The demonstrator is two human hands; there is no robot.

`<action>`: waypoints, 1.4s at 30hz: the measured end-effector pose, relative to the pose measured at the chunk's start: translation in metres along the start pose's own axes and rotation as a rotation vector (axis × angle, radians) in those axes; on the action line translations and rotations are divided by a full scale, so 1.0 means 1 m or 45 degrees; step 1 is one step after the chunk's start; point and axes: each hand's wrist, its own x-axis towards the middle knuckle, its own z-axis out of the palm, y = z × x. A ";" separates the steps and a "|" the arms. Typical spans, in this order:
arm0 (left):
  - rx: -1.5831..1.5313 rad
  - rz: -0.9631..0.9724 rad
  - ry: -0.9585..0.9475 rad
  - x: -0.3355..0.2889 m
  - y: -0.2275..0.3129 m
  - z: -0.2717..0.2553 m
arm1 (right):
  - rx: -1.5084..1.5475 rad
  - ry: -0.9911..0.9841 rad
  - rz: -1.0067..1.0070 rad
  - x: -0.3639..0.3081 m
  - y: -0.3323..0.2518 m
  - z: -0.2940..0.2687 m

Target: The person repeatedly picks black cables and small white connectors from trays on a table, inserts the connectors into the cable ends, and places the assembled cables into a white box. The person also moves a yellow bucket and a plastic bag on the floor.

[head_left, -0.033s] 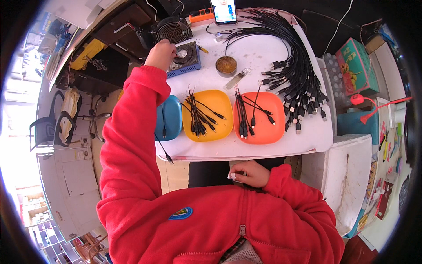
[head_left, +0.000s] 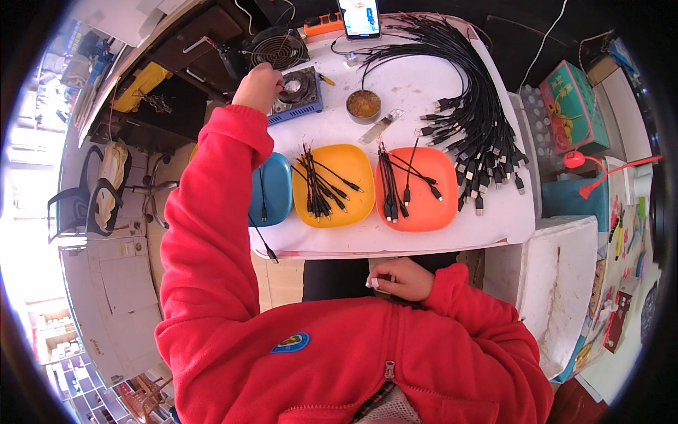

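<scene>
My left hand (head_left: 261,86) reaches out to the left side of a small blue-and-black device (head_left: 300,108) with a round silvery pot on top. Its fingers are closed, and what they hold, if anything, is hidden. My right hand (head_left: 404,278) rests at my lap, below the table's near edge, with fingers curled and white showing at the fingertips; I cannot make out what is in it. Short black cables lie in a blue tray (head_left: 282,205), a yellow tray (head_left: 353,161) and an orange tray (head_left: 441,212). Beside my left sleeve, one black cable (head_left: 267,247) lies across the table edge.
A round tin of amber-brown material (head_left: 364,105) and a flat metal piece (head_left: 377,129) lie behind the trays. At right spreads a large bundle of black cables (head_left: 487,134). A phone (head_left: 360,18), an orange power strip (head_left: 323,25) and a fan (head_left: 279,49) stand at the back.
</scene>
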 end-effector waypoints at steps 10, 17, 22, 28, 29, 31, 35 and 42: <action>0.008 -0.008 0.143 -0.008 0.011 -0.004 | 0.013 0.120 -0.128 -0.001 0.001 0.007; -0.482 -0.093 0.858 -0.109 0.107 -0.078 | -0.190 0.183 -0.099 -0.003 0.002 0.018; -1.113 -0.238 0.964 -0.185 0.201 -0.123 | -0.192 0.247 -0.068 -0.003 -0.022 0.034; -2.020 -0.117 0.971 -0.214 0.278 -0.138 | -0.270 0.734 -0.710 -0.015 -0.107 0.044; -2.172 -0.112 0.948 -0.216 0.290 -0.139 | -0.277 0.741 -0.741 -0.021 -0.120 0.047; -2.445 -0.127 0.784 -0.218 0.314 -0.141 | -0.225 0.601 -0.468 -0.045 -0.137 0.053; -2.627 -0.029 0.348 -0.218 0.341 -0.141 | -0.217 0.862 -0.367 -0.095 -0.151 0.050; -2.124 -0.185 0.358 -0.210 0.286 -0.104 | -0.702 2.008 -0.207 -0.324 -0.213 0.023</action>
